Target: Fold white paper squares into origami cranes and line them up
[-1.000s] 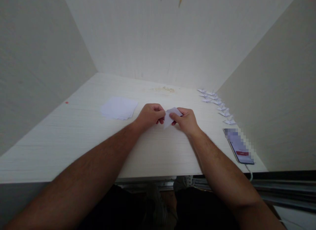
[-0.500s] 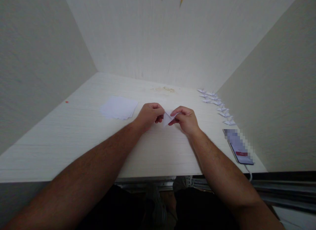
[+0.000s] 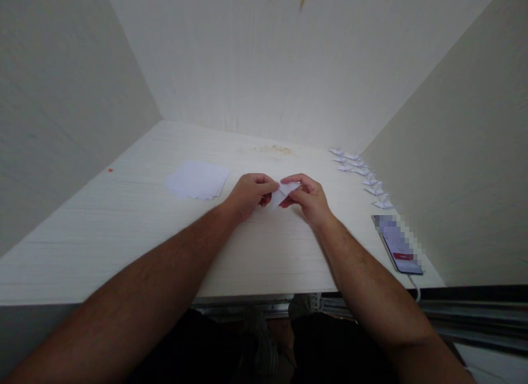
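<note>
Between my hands, just above the white table [image 3: 264,257], is a small folded sheet of white paper [image 3: 282,193] with layered flaps. My left hand [image 3: 254,195] pinches its left side between thumb and curled fingers. My right hand [image 3: 307,196] grips the right side, its index finger along the top edge and its thumb on the face of the paper. Parts of the folds are hidden behind the fingers.
A stack of white paper sheets [image 3: 198,179] lies to the left. Several small folded paper cranes [image 3: 371,183] line the right wall. In front of them lies a phone [image 3: 398,246] with a cable [image 3: 416,289]. A red speck [image 3: 110,170] is at the far left.
My left thumb has moved slightly right onto the paper's upper part. My right index finger has straightened along the top edge, and the paper's flap now lies flatter.
</note>
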{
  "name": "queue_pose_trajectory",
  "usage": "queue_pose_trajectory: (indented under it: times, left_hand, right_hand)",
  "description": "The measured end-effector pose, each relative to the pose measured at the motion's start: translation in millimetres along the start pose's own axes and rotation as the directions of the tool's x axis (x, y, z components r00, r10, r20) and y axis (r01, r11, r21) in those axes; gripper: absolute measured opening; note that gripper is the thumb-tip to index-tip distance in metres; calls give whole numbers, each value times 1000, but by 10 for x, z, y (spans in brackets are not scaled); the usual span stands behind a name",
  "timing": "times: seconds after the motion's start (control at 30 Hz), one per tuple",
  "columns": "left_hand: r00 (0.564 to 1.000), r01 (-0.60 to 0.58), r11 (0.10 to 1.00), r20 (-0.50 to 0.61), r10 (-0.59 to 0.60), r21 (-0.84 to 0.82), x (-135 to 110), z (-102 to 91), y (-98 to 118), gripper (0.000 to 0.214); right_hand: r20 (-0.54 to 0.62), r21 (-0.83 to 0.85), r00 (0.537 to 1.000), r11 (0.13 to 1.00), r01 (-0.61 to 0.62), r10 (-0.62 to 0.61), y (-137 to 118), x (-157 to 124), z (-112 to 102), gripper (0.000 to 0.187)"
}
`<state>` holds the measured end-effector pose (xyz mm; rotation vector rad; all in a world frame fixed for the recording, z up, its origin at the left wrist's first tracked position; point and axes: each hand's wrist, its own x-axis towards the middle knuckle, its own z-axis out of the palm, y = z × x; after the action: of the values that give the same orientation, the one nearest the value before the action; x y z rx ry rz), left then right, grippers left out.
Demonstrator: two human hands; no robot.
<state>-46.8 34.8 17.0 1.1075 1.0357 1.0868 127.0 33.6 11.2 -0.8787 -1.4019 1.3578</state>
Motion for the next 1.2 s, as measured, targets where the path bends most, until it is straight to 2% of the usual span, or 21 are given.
queue_pose_trajectory:
  times: [0.1,0.27,0.6,0.8,1.0,1.13,1.2]
  left_hand:
    - [1000,3,1000,-26,-3,-12,9,1,3,16]
    - [1000,20,1000,-16,-20,-1,15,0,12,18]
    - [1000,7,1000,14,-7,10,8,4,3,21]
    - [997,-30,999,67,31,-19,24,-22,-22,17]
    - [994,-20,999,102,24,-44,19,-21,-30,19]
    - [990,-40,999,134,35,37,11,-25,-38,22]
    - [987,-67,993,151,51,100,3,-27,-34,24]
  right_hand:
    - [-39,-24,997,998,59,-60,3,4,-4,33]
    - [-109,-61,991,996,67,-74,35,7,-11,28]
    - [-84,30,996,999,37,-34,57,28,-36,43]
    - [-101,80,995,997,18,-10,24,30,-17,44]
    - [-212,-85,975,995,45,-62,11,31,-6,46]
    - [-272,-190,950,976,103,-153,14,32,-15,41]
    - [-259,-236,950,965,115,-176,21,27,-21,35]
